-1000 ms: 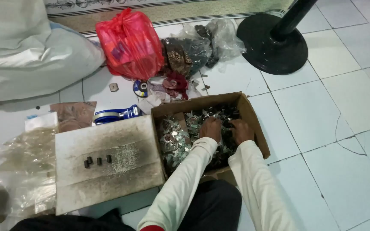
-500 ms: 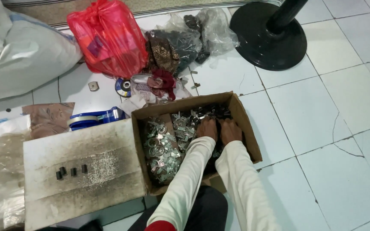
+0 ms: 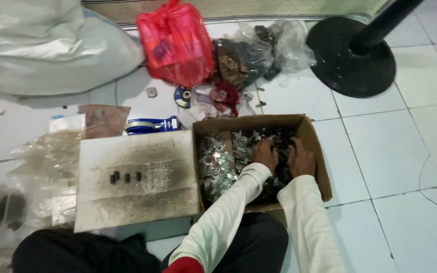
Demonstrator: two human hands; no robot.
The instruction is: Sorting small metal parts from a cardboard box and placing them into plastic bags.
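The head view looks down on an open brown cardboard box (image 3: 312,146) on the white tiled floor (image 3: 395,151), filled with small shiny metal washers and dark metal bits (image 3: 218,164). Both hands are sunk into that heap toward the far right part of the box: the left hand (image 3: 265,153) and, just beside it, the right hand (image 3: 300,159), palms down. Their fingers are curled into the parts and mostly buried, so I cannot tell whether they are clamped on anything or merely spread through the pile. The step in hand looks like sorting or scooping through the loose pieces; the next move would seem to call for closing on a handful and lifting it clear without spilling over the box wall. Touching the left side of the box lies a flat, sooty grey-white board (image 3: 137,202) carrying a few small black cylinders (image 3: 125,177). Beyond the box sit a tied red plastic bag (image 3: 175,43) and a blue tape dispenser (image 3: 153,125); beyond it to the right stands a round black stand base (image 3: 350,55).
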